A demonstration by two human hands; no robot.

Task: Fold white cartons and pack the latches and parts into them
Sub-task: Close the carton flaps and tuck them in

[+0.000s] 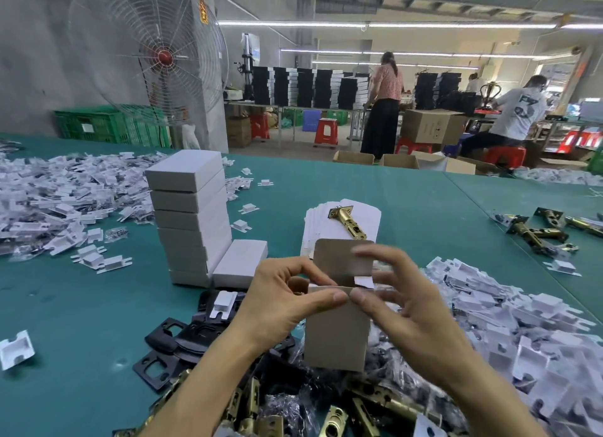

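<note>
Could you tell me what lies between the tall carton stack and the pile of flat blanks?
In the head view, two small white inserts lie there on otherwise bare green mat.

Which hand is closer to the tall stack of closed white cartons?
Left. The left hand grips the open carton to the right of the stack of closed white cartons; the right hand holds the carton's other side, farther from the stack.

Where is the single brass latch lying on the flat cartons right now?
In the head view, the brass latch lies mid-table on the flat carton blanks, just behind the held open carton and right of the tall carton stack.
</note>
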